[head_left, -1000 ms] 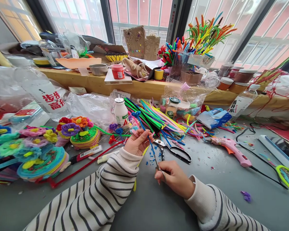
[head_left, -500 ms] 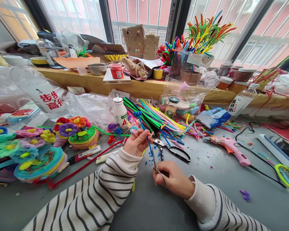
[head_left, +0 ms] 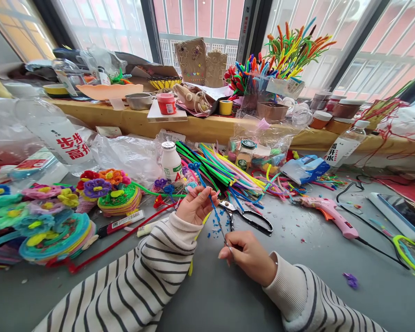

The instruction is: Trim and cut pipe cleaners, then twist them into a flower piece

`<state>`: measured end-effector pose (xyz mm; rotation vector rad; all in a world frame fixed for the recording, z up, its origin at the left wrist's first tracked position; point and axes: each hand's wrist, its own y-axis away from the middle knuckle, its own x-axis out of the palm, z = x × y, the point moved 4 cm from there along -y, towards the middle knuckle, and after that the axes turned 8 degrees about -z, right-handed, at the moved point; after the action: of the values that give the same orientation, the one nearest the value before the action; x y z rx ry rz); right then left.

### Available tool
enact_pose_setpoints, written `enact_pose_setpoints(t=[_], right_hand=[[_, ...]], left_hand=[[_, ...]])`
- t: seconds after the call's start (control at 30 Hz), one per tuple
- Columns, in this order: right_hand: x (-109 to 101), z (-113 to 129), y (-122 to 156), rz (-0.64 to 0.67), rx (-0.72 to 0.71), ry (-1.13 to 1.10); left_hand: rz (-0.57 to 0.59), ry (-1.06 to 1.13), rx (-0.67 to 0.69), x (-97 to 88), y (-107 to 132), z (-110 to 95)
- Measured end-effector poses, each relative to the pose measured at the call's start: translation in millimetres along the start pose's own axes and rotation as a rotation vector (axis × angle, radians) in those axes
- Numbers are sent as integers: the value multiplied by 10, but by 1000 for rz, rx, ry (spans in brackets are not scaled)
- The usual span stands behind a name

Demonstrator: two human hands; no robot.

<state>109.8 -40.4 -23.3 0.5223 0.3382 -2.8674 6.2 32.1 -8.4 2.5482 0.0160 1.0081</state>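
My left hand [head_left: 194,206] is closed in a pinch on a blue pipe cleaner [head_left: 212,207] near its upper part; the cleaner's top end is curled into a small loop above my fingers. My right hand [head_left: 248,255] pinches the lower, bare-wire end of the same blue pipe cleaner just above the grey table [head_left: 221,295]. Black-handled scissors [head_left: 251,218] lie on the table right behind my hands. Blue fluff crumbs are scattered between the hands.
A heap of coloured pipe cleaners [head_left: 228,173] lies behind the scissors beside a small white bottle [head_left: 171,161]. Finished pipe-cleaner flowers [head_left: 58,212] fill the left. A pink glue gun [head_left: 328,212] with its cord lies at right. A cluttered wooden shelf [head_left: 200,124] runs along the window.
My right hand has shifted slightly along the wire's lower end; the left hand and the blue pipe cleaner stay almost where they were.
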Motion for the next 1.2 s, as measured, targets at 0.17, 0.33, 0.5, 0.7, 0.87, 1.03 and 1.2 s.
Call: enact_pose_setpoints(t=[0.17, 0.33, 0.5, 0.7, 0.87, 1.03, 1.2], right_hand=[[-43, -6, -12, -48, 34, -44], [-62, -28, -16, -51, 24, -41], [-65, -37, -22, -78, 52, -84], [-110, -80, -31, -168, 144, -232], [-83, -106, -24, -107, 187, -266], [-141, -106, -35, -193, 195, -285], [-144, -82, -46, -170, 161, -272]], left_hand=[[-43, 34, 17, -7, -6, -12], [-46, -24, 6, -3, -4, 6], [15, -127, 0, 5, 8, 39], [106, -282, 0, 4, 17, 116], [122, -321, -22, 29, 34, 147], [132, -306, -58, 36, 34, 166], [200, -246, -70, 42, 47, 178]])
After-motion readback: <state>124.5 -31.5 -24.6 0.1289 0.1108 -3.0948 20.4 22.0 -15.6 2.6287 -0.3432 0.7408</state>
